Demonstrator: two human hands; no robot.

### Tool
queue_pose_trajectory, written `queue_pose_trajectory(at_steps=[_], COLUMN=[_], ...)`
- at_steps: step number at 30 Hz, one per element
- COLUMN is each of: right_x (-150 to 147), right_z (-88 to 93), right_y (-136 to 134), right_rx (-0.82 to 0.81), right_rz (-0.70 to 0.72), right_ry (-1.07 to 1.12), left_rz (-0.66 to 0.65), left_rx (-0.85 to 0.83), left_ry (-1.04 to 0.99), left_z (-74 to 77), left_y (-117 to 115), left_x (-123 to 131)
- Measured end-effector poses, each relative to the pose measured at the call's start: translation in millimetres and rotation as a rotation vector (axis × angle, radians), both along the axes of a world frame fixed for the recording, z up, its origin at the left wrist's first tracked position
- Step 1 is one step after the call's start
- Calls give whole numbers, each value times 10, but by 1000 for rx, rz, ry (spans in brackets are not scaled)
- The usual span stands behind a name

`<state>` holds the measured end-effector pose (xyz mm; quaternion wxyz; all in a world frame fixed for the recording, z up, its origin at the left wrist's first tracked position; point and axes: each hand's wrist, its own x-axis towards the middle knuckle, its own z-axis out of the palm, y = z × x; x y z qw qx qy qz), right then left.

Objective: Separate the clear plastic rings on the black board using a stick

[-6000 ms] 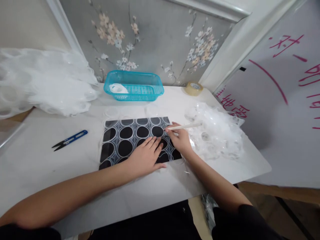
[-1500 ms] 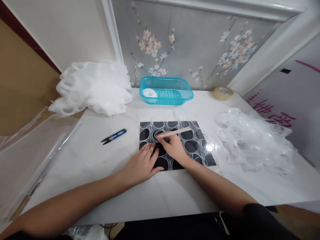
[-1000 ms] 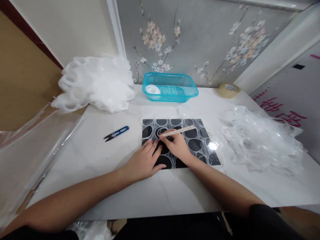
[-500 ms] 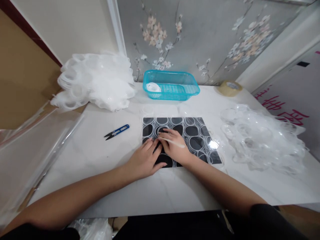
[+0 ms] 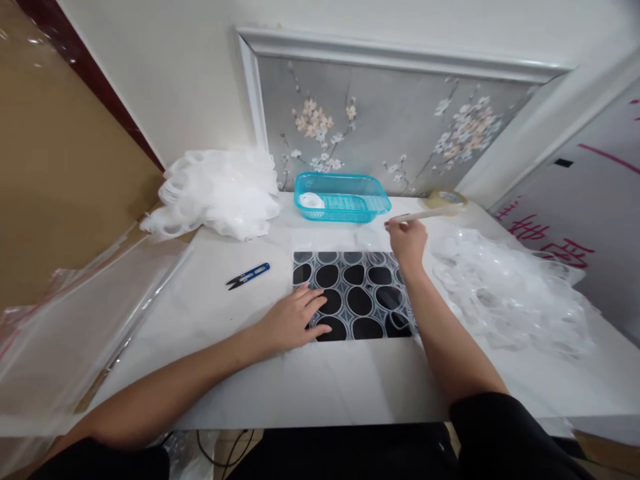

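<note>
At the far left, clear film [image 5: 100, 327] lies at the table's edge in front of a brown board [image 5: 60, 180]. Next comes a tall white pile [image 5: 220, 193] of ring-patterned pieces, and nearer the person, blue snips [image 5: 249, 276] with their dark blades pointing left. The left hand [image 5: 293, 317] lies palm down, fingers spread apart, on the left part of the dark sheet [image 5: 359, 301], which is flat at the middle of the table [image 5: 300, 393]. Behind it stands a blue basket [image 5: 345, 215] with white rings [image 5: 311, 201] in its left end. The right hand [image 5: 407, 241], by the sheet's far right corner, pinches a pale stick [image 5: 433, 213] slanting up rightward across tape [image 5: 453, 196]. Farther right sit a translucent pile [image 5: 510, 293] and a whiteboard [image 5: 600, 193] with red writing.
</note>
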<state>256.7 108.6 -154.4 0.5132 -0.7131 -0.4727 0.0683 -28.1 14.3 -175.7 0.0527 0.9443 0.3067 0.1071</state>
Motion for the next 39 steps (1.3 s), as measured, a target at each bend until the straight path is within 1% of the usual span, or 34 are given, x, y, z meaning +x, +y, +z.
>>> queue_pose_trajectory(at_steps=[1, 2, 4, 5, 6, 8, 11, 13, 15, 17, 20, 22, 24, 26, 28, 29, 32, 36, 38, 39], right_x=[39, 42, -43, -113, -190, -330, -465, -515, -557, -603, -692, -761, -830, -895, -961, -999, -1150, -1372, -1438, -1457], right_z=[5, 0, -32, -51, -67, -87, -93, -102, -123, -149, -170, -160, -132, -102, -85, -86, -142, -297, -364, -388], right_y=[-26, -72, -189, -246, -296, -371, -442, -485, -528, -567, -598, -603, -604, -607, -604, -598, -565, -543, -561, -575], right_rx=[42, 58, 15, -26, -66, -124, -185, -203, -191, -164, -112, -90, -91, -106, -113, -103, -52, -54, -77, -86], right_rz=[12, 52, 173, 225, 263, 324, 458, 544, 586, 600, 594, 581, 555, 552, 613, 659, 747, 749, 774, 786], right_ry=[198, 421, 813, 961, 1062, 1147, 1357, 1484, 1517, 1506, 1510, 1582, 1707, 1805, 1792, 1730, 1460, 1066, 866, 802], left_rz=[39, 117, 329, 426, 485, 527, 530, 534, 547, 579, 625, 632, 632, 647, 677, 695, 734, 731, 713, 701], left_rx=[-8, -23, -74, -114, -148, -201, -253, -291, -342, -418, -590, -726, -849, -936, -987, -1001, -1011, -959, -931, -921], left_ry=[-45, -90, -156, -171, -177, -192, -257, -327, -408, -497, -645, -753, -860, -954, -1017, -1034, -1039, -1007, -988, -980], left_z=[54, 107, 186, 204, 204, 165, 71, 34, 29, 45, 77, 95, 105, 104, 91, 83, 61, 49, 44, 41], left_y=[59, 125, 261, 321, 368, 415, 394, 366, 353, 354, 358, 350, 337, 329, 328, 330, 341, 361, 371, 374], left_x=[-26, -58, -135, -175, -211, -259, -259, -234, -221, -229, -251, -252, -241, -230, -233, -240, -273, -311, -320, -322])
